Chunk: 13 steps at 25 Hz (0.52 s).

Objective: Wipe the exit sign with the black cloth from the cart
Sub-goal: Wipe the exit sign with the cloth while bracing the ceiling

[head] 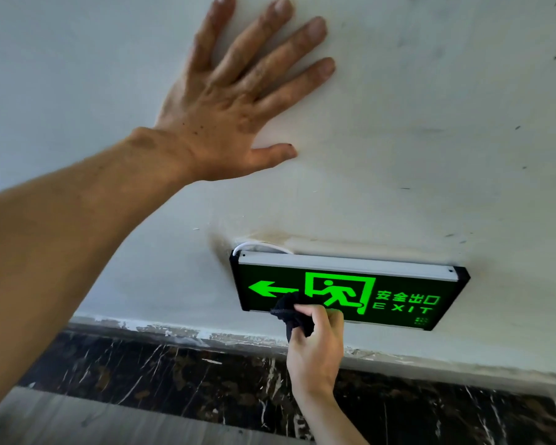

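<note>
The exit sign [398, 293] is a black box with a glowing green arrow, running figure and the word EXIT, fixed low on a white wall. My right hand [316, 345] grips a bunched black cloth [289, 311] and presses it against the sign's lower left part, just under the arrow. My left hand [235, 101] lies flat on the wall above and to the left of the sign, fingers spread, holding nothing. The cloth hides part of the sign's bottom edge.
The white wall [430, 123] is scuffed and stained around the sign. A thin white cable [257, 245] loops out behind the sign's top left corner. Below runs a dark marble skirting [174, 377] with white veins, then a grey floor [77, 422].
</note>
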Available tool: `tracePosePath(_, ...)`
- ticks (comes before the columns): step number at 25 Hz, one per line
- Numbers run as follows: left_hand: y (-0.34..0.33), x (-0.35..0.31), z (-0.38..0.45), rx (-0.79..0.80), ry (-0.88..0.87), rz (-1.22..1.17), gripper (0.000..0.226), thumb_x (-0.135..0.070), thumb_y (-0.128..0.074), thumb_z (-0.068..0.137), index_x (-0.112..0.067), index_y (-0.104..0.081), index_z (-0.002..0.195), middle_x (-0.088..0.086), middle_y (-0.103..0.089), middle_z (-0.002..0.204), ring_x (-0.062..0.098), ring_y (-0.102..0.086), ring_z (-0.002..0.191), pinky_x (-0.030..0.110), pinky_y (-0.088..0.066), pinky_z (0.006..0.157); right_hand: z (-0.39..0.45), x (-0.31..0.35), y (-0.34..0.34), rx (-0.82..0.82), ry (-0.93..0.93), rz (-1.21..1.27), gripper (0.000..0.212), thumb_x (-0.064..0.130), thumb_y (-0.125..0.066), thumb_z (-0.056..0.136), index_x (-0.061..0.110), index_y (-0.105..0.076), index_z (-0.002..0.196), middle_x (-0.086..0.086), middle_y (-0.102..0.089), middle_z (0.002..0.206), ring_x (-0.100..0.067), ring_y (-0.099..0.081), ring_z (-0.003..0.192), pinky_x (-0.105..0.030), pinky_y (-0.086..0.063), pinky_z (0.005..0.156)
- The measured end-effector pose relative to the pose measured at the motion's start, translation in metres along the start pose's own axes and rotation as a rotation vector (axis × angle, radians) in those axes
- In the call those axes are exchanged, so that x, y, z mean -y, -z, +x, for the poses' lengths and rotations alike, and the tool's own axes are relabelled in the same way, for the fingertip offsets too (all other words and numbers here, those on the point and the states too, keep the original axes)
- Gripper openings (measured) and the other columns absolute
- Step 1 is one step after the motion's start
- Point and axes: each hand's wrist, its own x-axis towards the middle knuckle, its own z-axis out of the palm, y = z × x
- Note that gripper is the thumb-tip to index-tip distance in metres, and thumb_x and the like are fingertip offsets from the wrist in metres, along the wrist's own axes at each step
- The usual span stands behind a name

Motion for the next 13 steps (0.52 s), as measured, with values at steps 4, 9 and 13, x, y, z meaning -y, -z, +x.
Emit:
tracePosePath(4,-0.003,0.002,-0.002,-0.023,0.003,-0.013,0.094,-0.068,-0.051,0.091,-0.032,0.002,0.16,-0.015,0.026,0.162,0.015,0.026,0.148,0.044,0.023,0.115,0.011,-0.014,0.025,-0.029,-0.005,-0.002,0.043,-0.016,-0.068,0.07,0.021,-0.068,0.093,0.006,-0.045,0.096,-0.021,-0.062,0.081,-0.032,-0.058,0.06)
tracePosePath(9,-0.006,-0.004,-0.002,-0.037,0.01,-0.014,0.096,-0.067,-0.054,0.09,-0.029,-0.002,0.161,0.003,-0.004,0.164,0.033,-0.002,0.15,0.068,-0.005,0.113,0.019,-0.025,0.045,-0.068,-0.039,-0.002,0.046,-0.016,-0.066,0.069,0.024,-0.068,0.091,0.014,-0.044,0.093,-0.017,-0.061,0.077,-0.012,-0.042,0.057)
tracePosePath(13,-0.006,-0.013,-0.002,-0.013,0.062,-0.055,0.102,-0.07,-0.054,0.088,-0.029,0.007,0.159,0.004,-0.005,0.161,0.036,-0.001,0.145,0.072,-0.006,0.109,0.024,-0.033,0.058,-0.071,-0.083,0.033,0.045,-0.015,-0.065,0.072,0.026,-0.067,0.092,0.004,-0.05,0.098,-0.01,-0.06,0.075,-0.015,-0.044,0.055)
